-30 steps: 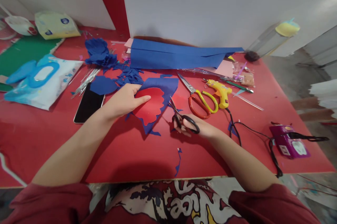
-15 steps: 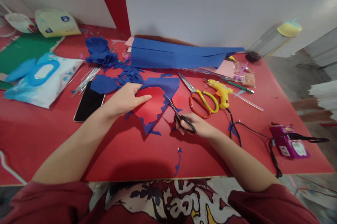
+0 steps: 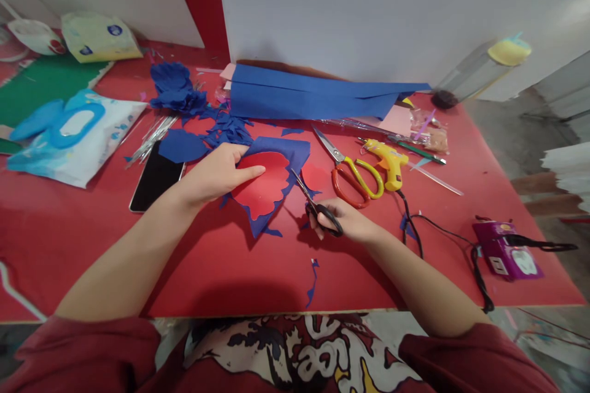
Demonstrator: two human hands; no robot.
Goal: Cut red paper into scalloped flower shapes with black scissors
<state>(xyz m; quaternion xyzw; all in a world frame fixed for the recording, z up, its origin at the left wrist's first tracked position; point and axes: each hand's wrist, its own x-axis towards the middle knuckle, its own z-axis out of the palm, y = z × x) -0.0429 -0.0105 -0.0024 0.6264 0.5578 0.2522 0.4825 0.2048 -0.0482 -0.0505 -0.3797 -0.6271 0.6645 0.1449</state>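
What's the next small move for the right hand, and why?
Probably a short snip with the black-handled scissors the right hand holds: their tips sit by the red shape's scalloped edge, blue paper extends beyond it, and the left hand grips both.

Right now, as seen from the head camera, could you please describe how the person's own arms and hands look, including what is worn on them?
The left hand and right hand are without gloves, and no watch or bracelet shows at either wrist. Loose, plain maroon sleeves leave both forearms bare. No cables or markings are visible on the arms.
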